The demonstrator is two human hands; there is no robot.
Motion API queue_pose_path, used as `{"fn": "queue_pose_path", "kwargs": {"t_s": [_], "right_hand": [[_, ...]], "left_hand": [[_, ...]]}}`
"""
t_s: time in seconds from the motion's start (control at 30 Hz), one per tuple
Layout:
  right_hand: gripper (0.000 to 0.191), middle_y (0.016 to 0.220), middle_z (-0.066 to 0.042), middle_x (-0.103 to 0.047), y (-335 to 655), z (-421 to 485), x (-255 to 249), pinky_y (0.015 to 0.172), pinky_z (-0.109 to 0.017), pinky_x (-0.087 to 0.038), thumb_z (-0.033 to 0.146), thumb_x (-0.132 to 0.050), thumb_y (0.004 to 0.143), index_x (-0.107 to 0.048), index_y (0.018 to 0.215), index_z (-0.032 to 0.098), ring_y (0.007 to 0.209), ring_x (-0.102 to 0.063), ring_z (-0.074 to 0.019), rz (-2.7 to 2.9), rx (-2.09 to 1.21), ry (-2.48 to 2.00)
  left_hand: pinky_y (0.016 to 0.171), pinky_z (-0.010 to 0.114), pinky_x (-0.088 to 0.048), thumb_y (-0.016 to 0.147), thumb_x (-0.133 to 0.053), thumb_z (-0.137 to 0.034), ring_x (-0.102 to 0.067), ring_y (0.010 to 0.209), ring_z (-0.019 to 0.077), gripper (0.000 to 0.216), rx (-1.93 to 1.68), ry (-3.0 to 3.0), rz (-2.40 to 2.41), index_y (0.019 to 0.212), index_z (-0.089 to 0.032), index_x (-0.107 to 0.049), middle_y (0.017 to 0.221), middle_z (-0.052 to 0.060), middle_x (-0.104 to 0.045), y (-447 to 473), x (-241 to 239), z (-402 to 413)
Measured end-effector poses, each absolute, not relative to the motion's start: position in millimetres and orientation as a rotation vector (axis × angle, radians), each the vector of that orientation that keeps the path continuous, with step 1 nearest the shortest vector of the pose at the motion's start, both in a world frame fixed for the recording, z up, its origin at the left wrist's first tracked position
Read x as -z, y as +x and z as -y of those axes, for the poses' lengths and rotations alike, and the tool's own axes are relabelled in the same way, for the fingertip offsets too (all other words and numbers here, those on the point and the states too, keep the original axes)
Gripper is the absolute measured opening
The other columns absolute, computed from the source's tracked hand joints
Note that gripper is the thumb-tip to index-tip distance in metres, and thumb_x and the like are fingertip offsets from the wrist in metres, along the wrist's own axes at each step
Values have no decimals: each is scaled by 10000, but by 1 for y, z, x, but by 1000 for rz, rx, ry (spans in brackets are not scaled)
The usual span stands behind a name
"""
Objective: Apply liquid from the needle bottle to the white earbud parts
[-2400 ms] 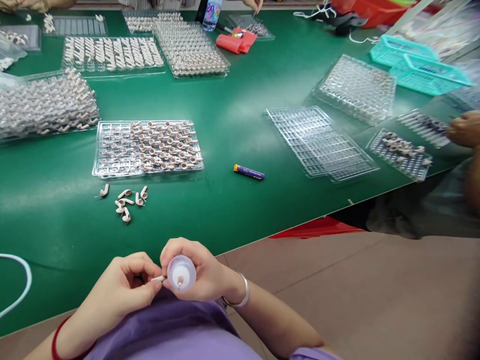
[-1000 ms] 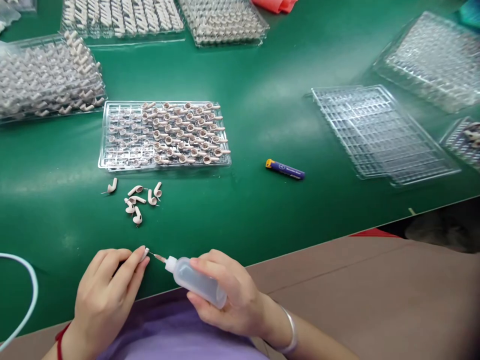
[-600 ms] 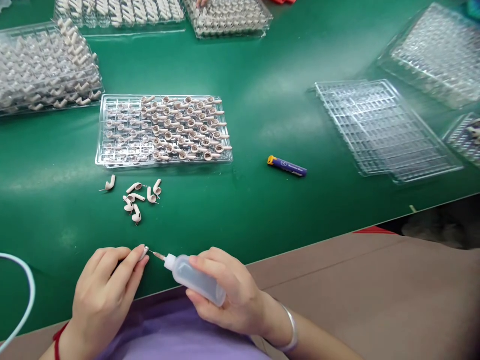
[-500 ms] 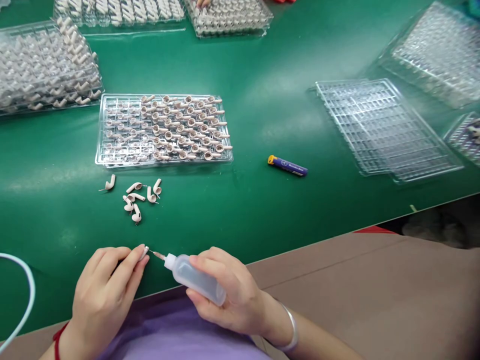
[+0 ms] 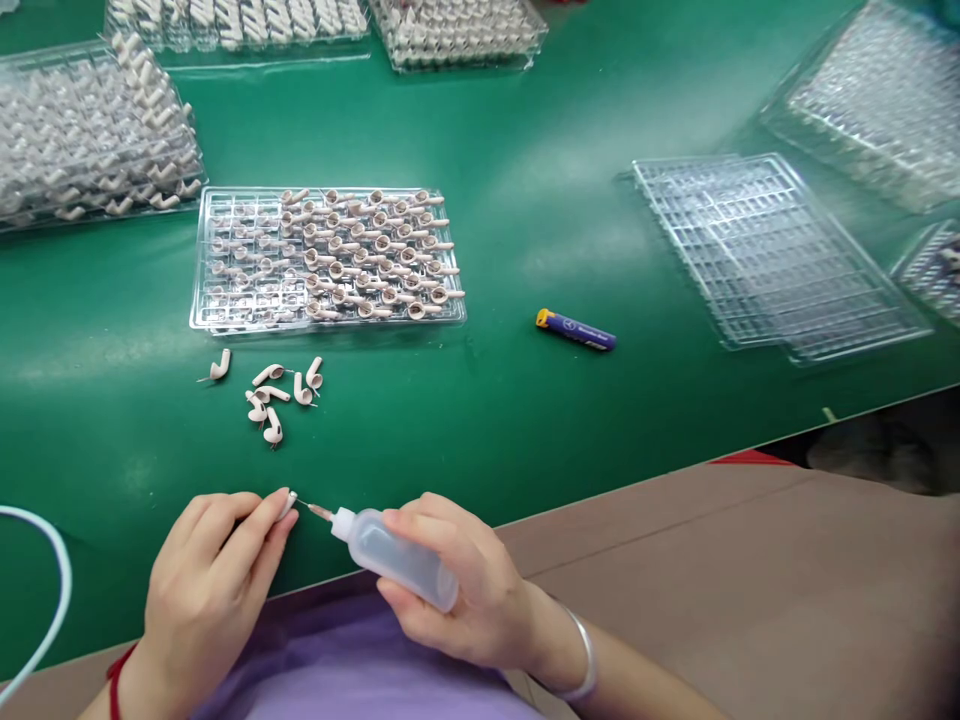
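Between thumb and fingers, my left hand (image 5: 214, 580) pinches a small white earbud shell (image 5: 288, 505), its stem end pointing up and right. My right hand (image 5: 465, 585) is wrapped around a translucent squeeze bottle (image 5: 401, 560) with a white cap and a thin needle tip. The needle points left and ends close to the held shell; whether it touches cannot be made out. Several loose earbud shells (image 5: 273, 428) with fine wires lie on the green table beyond my left hand. Behind them sits a clear plastic tray (image 5: 196, 310), its right part filled with more shells.
Stacked trays of shells (image 5: 97, 140) stand at the far left, with more filled trays (image 5: 457, 35) at the back. A purple lighter-like tube (image 5: 577, 330) lies mid-table. Clear trays (image 5: 772, 250) are at the right. A white cable (image 5: 60, 570) curves at the left edge.
The bottle and my right hand have shifted very slightly to the right. My left hand stays in place. Another person's fingers at the back tray have gone out of view.
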State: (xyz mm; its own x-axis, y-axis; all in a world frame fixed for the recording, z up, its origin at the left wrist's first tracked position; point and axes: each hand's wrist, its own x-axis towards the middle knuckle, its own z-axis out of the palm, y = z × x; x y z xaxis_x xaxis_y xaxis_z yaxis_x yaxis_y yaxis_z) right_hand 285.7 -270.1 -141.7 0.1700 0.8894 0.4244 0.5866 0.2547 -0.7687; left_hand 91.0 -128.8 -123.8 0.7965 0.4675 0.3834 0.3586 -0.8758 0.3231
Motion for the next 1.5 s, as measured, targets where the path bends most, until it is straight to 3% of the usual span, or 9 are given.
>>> {"fn": "queue_pose_path", "kwargs": {"t_s": [0.17,0.33,0.43,0.53,0.63,0.73,1.0,1.23,1.5], "right_hand": [[493,994,-65,-647,288,277,141,642,-283,-561,210,-625,829,-465,1296,214,757,-635,-172,1310,-566,-1422],[546,1039,-77,-621,274,277,137,745,-310,-560,127,-633,812,-460,1323,214,848,-618,-182,1236,-646,-1425],[487,957,-61,-607,260,277,140,706,-303,-557,87,-632,807,-494,1258,210,841,-595,-187,1299,-579,-1329],[418,944,-72,-577,250,279,149,658,-278,-547,43,-597,820,-507,1205,179,809,-576,-175,1395,-459,-1249],[319,906,-72,-561,244,281,159,632,-281,-525,57,-581,855,-527,1153,159,758,-542,-170,1508,-331,-1244],[212,858,-65,-568,243,280,164,630,-301,-502,98,-551,896,-545,1100,155,735,-524,-173,1582,-239,-1279],[178,825,-56,-587,244,278,164,620,-300,-483,130,-476,933,-554,1088,171,719,-534,-171,1635,-228,-1324],[207,829,-52,-594,242,280,165,630,-304,-485,129,-495,916,-557,1108,176,725,-545,-174,1616,-248,-1316],[203,846,-58,-612,244,281,163,656,-313,-493,124,-521,901,-566,1095,166,750,-568,-177,1644,-280,-1323]], "left_hand": [[720,280,-503,843,-672,-83,-612,772,147,268,-682,2581,-720,1096,-168,-689,893,48,-668,89,119,132],[736,212,-560,887,-623,-179,-709,835,147,233,-515,2116,-767,1071,-269,-735,975,21,-760,83,106,156],[653,221,-581,846,-672,-329,-731,744,182,161,-320,1691,-913,946,-273,-786,884,33,-780,82,104,174],[558,228,-556,759,-728,-488,-682,601,173,268,-151,1226,-1030,800,-234,-800,735,53,-762,82,110,189],[538,221,-514,651,-798,-549,-611,546,143,354,-88,869,-1097,730,-204,-790,569,27,-680,81,122,197],[512,206,-460,581,-839,-557,-571,537,129,414,-84,672,-1137,732,-175,-787,558,27,-655,80,133,202],[500,178,-369,608,-835,-533,-469,533,84,405,-120,681,-1161,743,-155,-786,623,35,-673,78,142,204],[551,212,-453,601,-832,-538,-577,600,139,395,-144,780,-1176,729,-167,-782,698,65,-726,81,141,203],[528,229,-481,569,-841,-547,-591,557,152,401,-134,812,-1187,671,-165,-772,612,55,-696,88,133,198]]}}
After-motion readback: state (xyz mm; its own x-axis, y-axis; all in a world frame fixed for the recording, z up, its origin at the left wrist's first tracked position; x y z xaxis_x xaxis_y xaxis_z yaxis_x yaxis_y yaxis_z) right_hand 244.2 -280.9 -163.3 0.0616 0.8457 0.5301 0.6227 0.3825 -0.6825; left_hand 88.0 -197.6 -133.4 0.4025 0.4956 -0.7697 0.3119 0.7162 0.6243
